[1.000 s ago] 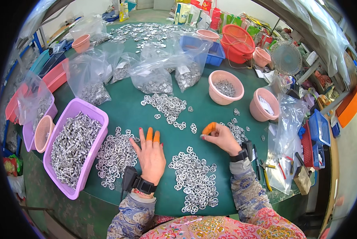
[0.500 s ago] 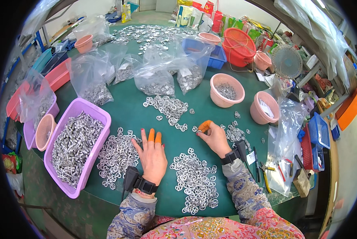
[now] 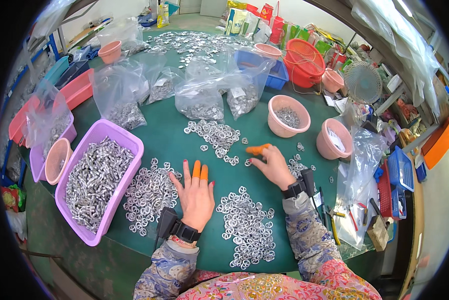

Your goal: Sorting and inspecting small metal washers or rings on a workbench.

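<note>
My left hand [image 3: 195,197] lies flat with its fingers spread, two of them in orange finger cots. It rests beside a pile of small silver metal rings [image 3: 149,195], the thumb at the pile's edge. My right hand [image 3: 276,167] hovers over the green table, its orange-capped finger stretched leftward and apart from the thumb. Just past the thumb tip sits a single metal ring [image 3: 248,162]; nothing shows between the fingers. A near ring pile [image 3: 247,230] lies between my forearms, and a farther ring pile [image 3: 214,137] lies ahead of the right hand.
On the left stands a purple basket [image 3: 137,145] of ribbed metal parts. Pink bowls [image 3: 272,117] and clear bags of parts [image 3: 199,102] stand farther back. More rings [image 3: 295,162] lie by the right wrist, with pliers [image 3: 334,230] and a plastic sheet [image 3: 357,200] at right.
My right hand's pinch at the single ring has opened, and the orange-capped finger now points left. The hand has risen slightly. My left hand stays spread in nearly the same place.
</note>
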Demonstrator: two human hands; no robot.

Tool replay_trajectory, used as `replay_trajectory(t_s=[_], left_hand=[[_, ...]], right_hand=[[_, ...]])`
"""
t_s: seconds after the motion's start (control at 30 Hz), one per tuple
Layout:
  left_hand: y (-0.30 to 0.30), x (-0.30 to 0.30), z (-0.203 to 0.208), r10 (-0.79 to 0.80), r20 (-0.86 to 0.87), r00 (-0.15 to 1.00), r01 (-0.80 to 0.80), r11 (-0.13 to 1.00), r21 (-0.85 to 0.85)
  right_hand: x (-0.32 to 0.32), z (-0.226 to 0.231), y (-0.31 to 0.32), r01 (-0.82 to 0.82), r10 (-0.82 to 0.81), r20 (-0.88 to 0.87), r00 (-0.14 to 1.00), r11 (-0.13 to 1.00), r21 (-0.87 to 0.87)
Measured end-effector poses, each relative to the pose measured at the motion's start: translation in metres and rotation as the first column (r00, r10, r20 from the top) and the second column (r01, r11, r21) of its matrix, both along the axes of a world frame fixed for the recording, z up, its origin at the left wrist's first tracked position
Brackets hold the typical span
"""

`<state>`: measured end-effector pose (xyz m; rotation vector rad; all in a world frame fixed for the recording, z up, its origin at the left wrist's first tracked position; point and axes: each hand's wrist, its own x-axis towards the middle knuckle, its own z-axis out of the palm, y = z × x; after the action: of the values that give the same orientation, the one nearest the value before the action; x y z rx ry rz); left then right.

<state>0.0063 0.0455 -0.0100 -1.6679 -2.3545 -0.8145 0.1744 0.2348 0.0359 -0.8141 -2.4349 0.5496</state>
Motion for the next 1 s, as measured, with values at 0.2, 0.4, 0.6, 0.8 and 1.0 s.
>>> replay_trajectory(t_s=[0.2, 0.4, 0.6, 0.8, 1.0], left_hand=[[0.0, 0.0, 0.0, 0.015, -0.018, 1.0, -0.015, 1.0, 0.02], [0.0, 0.0, 0.0, 0.016, -0.016, 1.0, -0.016, 1.0, 0.02], [0.001, 0.0, -0.001, 0.016, -0.016, 1.0, -0.015, 1.0, 0.012], [-0.001, 0.0, 0.005, 0.024, 0.029, 0.999, -0.025, 0.999, 0.025], [-0.001, -0.001, 0.013, 0.05, 0.064, 0.997, -0.056, 0.994, 0.097]], right_hand=[[0.003, -0.015, -0.004, 0.068, -0.064, 0.053, 0.997, 0.994, -0.09], [0.005, -0.013, 0.001, 0.061, -0.143, -0.092, 0.985, 0.8, -0.597], [0.009, -0.012, 0.001, -0.152, -0.054, -0.234, 0.971, 0.619, -0.771], [-0.016, 0.001, -0.019, -0.091, 0.055, -0.075, 0.996, 0.74, -0.666], [-0.052, 0.016, -0.036, -0.353, 0.225, -0.273, 0.936, 0.614, -0.706]])
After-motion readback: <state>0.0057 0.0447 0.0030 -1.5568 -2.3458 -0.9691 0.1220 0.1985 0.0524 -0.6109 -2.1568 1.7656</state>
